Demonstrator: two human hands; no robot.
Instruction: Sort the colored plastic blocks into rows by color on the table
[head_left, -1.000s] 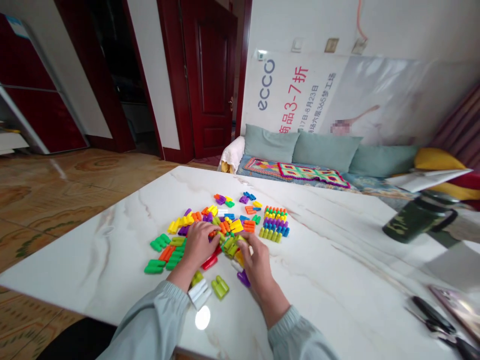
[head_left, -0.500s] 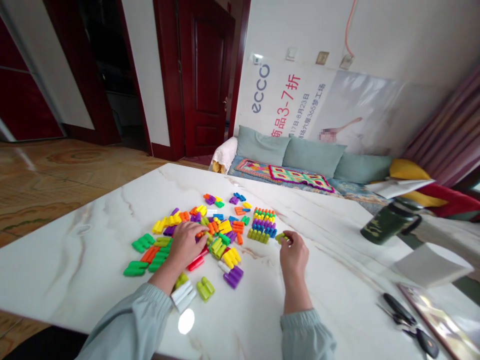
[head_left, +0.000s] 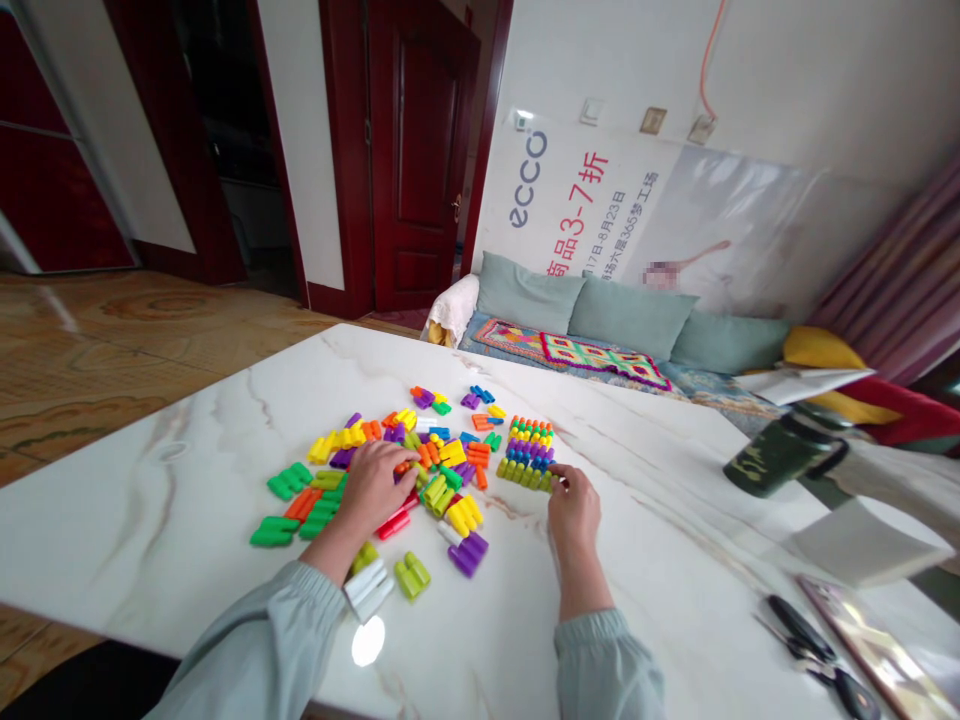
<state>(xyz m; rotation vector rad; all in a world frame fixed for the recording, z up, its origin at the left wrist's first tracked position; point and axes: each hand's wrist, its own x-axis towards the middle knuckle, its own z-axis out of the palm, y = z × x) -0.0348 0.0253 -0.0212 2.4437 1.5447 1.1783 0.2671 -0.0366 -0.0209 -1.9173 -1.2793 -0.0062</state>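
Note:
My right hand [head_left: 576, 505] pinches a lime-green building block at the right end of the front row of a small assembled set [head_left: 526, 455]. Its fingertips hide most of that block. The set has studded rows in orange, green, yellow, purple, blue and lime. My left hand [head_left: 375, 480] reaches into a loose pile of plastic blocks, its fingers curled on a block at the pile's middle. An orange and a lime-green block [head_left: 435, 494] lie by its fingertips. Yellow [head_left: 464, 515], purple [head_left: 468, 553] and red blocks [head_left: 394, 524] surround it.
The blocks lie on a white marble-patterned table [head_left: 247, 610]. On the right are a green flask [head_left: 776, 455], a white paper stack [head_left: 870, 540], keys [head_left: 817, 645] and a phone [head_left: 877, 640]. A sofa with cushions [head_left: 637, 315] stands behind the table.
My right hand has moved left with the lime-green block, from beside the assembled set up against its front row. The left hand stays in the pile. The view has shifted slightly.

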